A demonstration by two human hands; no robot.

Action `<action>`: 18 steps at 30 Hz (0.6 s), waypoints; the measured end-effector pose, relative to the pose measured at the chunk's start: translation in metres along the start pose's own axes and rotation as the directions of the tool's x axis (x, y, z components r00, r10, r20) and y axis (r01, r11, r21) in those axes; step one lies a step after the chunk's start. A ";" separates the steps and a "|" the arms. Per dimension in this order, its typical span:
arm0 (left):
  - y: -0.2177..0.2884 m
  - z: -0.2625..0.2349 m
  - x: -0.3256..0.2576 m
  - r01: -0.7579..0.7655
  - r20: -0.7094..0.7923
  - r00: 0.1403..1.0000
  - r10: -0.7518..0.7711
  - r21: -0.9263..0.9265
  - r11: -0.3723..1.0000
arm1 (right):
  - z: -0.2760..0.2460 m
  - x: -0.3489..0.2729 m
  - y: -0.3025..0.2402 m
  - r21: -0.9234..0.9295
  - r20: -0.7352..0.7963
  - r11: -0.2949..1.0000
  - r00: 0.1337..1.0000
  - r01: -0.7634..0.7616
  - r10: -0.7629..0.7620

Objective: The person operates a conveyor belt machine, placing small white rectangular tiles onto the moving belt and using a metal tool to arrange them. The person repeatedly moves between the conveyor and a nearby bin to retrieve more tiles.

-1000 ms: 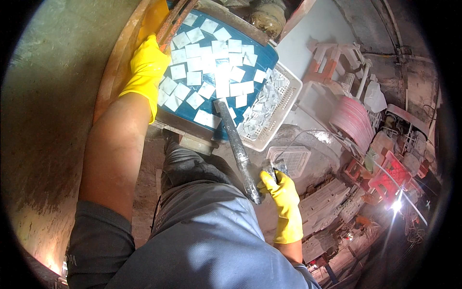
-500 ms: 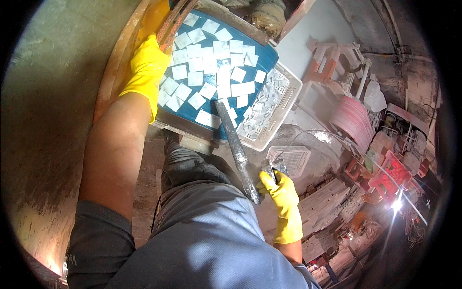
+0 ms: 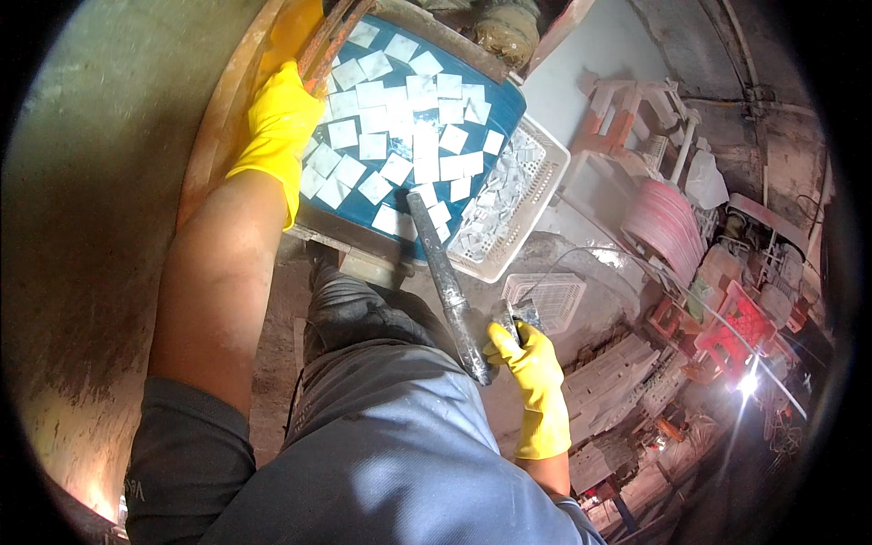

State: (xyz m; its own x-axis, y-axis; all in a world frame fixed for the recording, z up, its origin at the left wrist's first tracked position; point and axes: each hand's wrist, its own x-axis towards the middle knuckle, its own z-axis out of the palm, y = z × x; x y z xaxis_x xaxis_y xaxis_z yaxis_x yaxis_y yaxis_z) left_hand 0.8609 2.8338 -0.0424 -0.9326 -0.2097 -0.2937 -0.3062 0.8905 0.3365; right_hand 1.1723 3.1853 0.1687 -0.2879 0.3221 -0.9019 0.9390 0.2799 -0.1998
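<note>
My left hand [image 3: 283, 118], in a yellow rubber glove, is closed round a rusty orange metal bar [image 3: 329, 45]; its fingertips are partly hidden. Beside it lies a blue surface [image 3: 363, 207] strewn with small square white tiles [image 3: 373, 146], some touching or overlapping, the middle ones washed out by glare. My right hand [image 3: 531, 359], also in a yellow glove, is wrapped round the handle of a long dark tubular tool [image 3: 442, 277]. The tool slants across my lap, its far end over the near edge of the tiles. A thin cord rises near the handle.
A white plastic basket [image 3: 536, 218] with tile pieces stands right of the blue surface, and a smaller basket [image 3: 556, 300] sits below it. Further right are a pink coil of strapping [image 3: 665, 232], a red crate [image 3: 740, 336] and a bright lamp [image 3: 748, 385]. A wall [image 3: 100, 227] rises at left.
The tiles on the blue surface have shifted slightly to the right together. Both hands and the tubular tool hold nearly the same places.
</note>
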 end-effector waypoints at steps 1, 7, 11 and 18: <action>0.000 0.001 0.001 0.000 0.005 1.000 0.000 0.002 1.000 | 0.001 0.000 0.000 -0.002 -0.001 1.000 1.000 -0.001 0.001; -0.001 0.002 0.003 0.000 0.005 1.000 0.000 0.016 1.000 | 0.008 -0.004 -0.002 0.009 -0.012 1.000 1.000 -0.022 0.022; 0.002 0.004 0.002 0.017 -0.008 1.000 -0.017 0.034 0.999 | 0.012 -0.004 0.005 0.014 -0.003 1.000 1.000 -0.006 0.006; -0.003 0.011 0.006 -0.017 -0.015 1.000 0.017 0.000 1.000 | 0.020 -0.008 0.007 0.054 -0.006 0.998 1.000 -0.015 0.015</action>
State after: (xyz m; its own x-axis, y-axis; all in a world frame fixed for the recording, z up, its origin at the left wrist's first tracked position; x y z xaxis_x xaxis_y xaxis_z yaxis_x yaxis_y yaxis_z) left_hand 0.8579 2.8346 -0.0551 -0.9404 -0.2004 -0.2749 -0.2903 0.8941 0.3412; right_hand 1.1849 3.1665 0.1669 -0.2745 0.3321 -0.9024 0.9520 0.2258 -0.2065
